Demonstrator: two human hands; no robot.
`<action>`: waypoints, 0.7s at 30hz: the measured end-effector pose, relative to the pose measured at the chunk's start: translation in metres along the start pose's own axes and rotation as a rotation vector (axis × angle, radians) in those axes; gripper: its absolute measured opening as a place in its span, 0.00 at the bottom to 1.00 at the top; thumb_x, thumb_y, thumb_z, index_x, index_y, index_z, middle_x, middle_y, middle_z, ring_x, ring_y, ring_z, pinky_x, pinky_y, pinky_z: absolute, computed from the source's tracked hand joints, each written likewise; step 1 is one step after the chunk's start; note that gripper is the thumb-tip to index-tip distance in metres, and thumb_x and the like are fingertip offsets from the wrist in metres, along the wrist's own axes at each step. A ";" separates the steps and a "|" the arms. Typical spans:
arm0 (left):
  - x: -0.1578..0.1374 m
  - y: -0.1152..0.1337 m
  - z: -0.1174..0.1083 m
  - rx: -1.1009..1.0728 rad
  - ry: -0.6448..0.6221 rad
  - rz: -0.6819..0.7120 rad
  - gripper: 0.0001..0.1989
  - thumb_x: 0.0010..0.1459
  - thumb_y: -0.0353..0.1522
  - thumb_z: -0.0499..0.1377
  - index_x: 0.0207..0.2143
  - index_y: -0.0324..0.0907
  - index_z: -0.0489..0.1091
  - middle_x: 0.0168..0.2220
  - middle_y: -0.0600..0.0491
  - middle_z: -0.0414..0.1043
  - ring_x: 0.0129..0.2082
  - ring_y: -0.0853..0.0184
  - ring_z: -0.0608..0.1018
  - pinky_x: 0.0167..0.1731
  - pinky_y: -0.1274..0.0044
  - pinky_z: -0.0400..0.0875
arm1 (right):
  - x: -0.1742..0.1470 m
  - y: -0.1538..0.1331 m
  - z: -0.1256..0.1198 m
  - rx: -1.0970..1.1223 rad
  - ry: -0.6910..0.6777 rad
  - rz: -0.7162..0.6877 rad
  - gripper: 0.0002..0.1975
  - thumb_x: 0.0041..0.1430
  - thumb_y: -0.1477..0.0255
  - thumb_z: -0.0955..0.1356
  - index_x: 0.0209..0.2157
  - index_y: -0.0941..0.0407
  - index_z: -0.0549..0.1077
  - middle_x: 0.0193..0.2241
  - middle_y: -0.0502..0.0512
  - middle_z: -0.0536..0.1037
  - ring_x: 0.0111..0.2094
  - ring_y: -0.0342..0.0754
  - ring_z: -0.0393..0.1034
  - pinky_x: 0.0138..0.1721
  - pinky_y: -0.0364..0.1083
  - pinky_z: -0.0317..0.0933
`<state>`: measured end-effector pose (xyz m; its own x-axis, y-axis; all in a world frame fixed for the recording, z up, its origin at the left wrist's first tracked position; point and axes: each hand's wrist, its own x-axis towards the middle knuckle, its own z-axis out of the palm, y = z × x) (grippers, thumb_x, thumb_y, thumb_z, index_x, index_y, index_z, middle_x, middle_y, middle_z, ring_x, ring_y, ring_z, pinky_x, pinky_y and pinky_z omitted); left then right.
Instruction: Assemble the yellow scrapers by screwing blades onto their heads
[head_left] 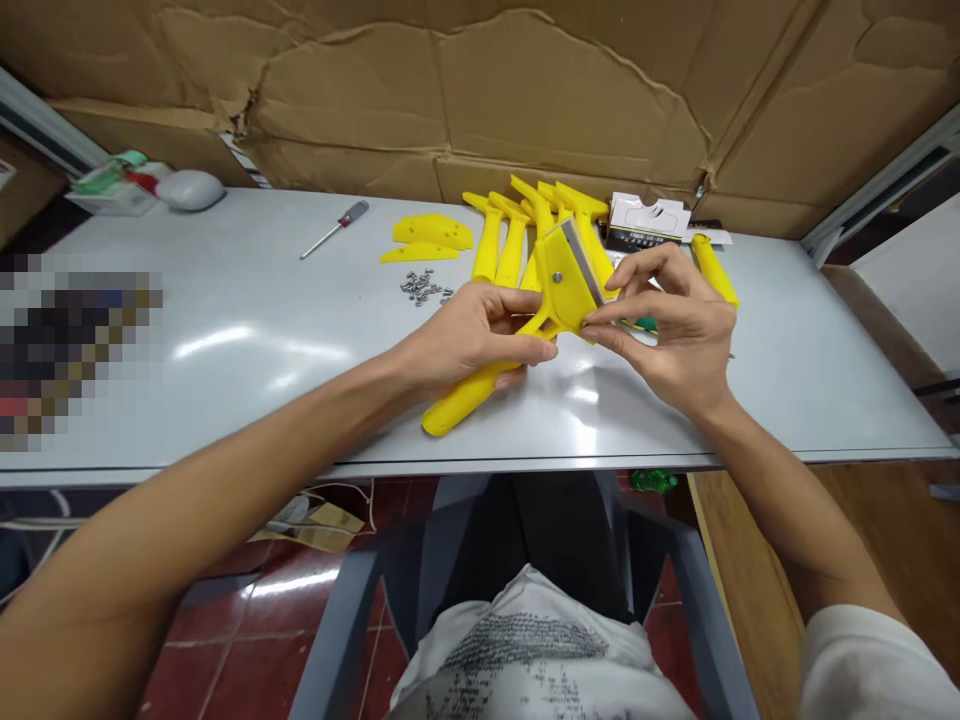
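Note:
My left hand (480, 335) is wrapped round the neck of a yellow plastic scraper (465, 402), its handle tilted down to the left. A metal blade (583, 262) shows along the upper right edge of the scraper's head, and a screw (557, 277) sits in the head's yellow plate. With thumb and fingertips, my right hand (671, 320) pinches the lower right corner of that head. Just behind it lie several more yellow scraper handles (511, 245). Loose screws (420, 287) form a small pile left of them, near flat yellow plates (431, 232).
A screwdriver (335, 230) lies at the back left of the white table (247, 400). Behind my right hand stand a white and black package (646, 220) and another yellow handle (712, 268). A grey-white rounded object (190, 190) rests far left. Cardboard (360, 90) walls the back.

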<state>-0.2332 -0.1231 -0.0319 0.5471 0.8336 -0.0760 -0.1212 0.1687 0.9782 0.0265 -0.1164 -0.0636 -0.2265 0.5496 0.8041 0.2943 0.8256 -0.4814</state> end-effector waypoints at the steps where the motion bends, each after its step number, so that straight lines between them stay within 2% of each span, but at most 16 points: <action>1: 0.000 0.000 0.000 0.003 0.008 0.005 0.17 0.44 0.25 0.87 0.31 0.41 0.84 0.28 0.58 0.78 0.16 0.77 0.71 0.15 0.82 0.63 | 0.000 0.000 0.000 0.016 -0.002 -0.009 0.08 0.71 0.68 0.85 0.42 0.37 0.95 0.48 0.55 0.86 0.46 0.56 0.81 0.44 0.60 0.79; 4: 0.000 0.000 0.001 0.010 0.035 0.016 0.18 0.44 0.27 0.88 0.31 0.42 0.84 0.29 0.58 0.78 0.17 0.77 0.69 0.15 0.81 0.63 | -0.002 -0.001 0.001 0.014 -0.005 -0.008 0.10 0.73 0.69 0.83 0.43 0.35 0.96 0.48 0.55 0.86 0.44 0.56 0.80 0.44 0.60 0.79; 10: -0.001 0.001 0.002 0.030 0.031 0.046 0.16 0.46 0.26 0.86 0.31 0.41 0.83 0.29 0.58 0.78 0.17 0.78 0.69 0.15 0.82 0.63 | -0.004 0.000 0.006 0.056 0.013 0.067 0.03 0.74 0.62 0.84 0.41 0.41 0.95 0.47 0.57 0.85 0.41 0.53 0.77 0.38 0.56 0.76; 15: -0.001 -0.001 0.000 0.068 0.034 0.048 0.15 0.46 0.26 0.84 0.34 0.40 0.84 0.30 0.59 0.77 0.18 0.76 0.71 0.17 0.82 0.66 | -0.002 0.006 0.006 0.125 0.023 -0.020 0.03 0.73 0.63 0.86 0.43 0.44 0.94 0.45 0.54 0.85 0.34 0.45 0.74 0.32 0.50 0.72; 21: -0.003 -0.003 -0.004 0.169 0.033 0.107 0.11 0.53 0.28 0.82 0.37 0.41 0.86 0.33 0.57 0.79 0.20 0.75 0.73 0.19 0.81 0.67 | -0.005 0.007 0.006 0.130 -0.005 0.058 0.09 0.75 0.57 0.85 0.42 0.45 0.93 0.45 0.55 0.86 0.42 0.50 0.80 0.32 0.49 0.76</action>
<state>-0.2373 -0.1242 -0.0357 0.5105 0.8594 0.0268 -0.0347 -0.0105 0.9993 0.0238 -0.1128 -0.0728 -0.2170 0.5973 0.7721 0.1840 0.8018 -0.5686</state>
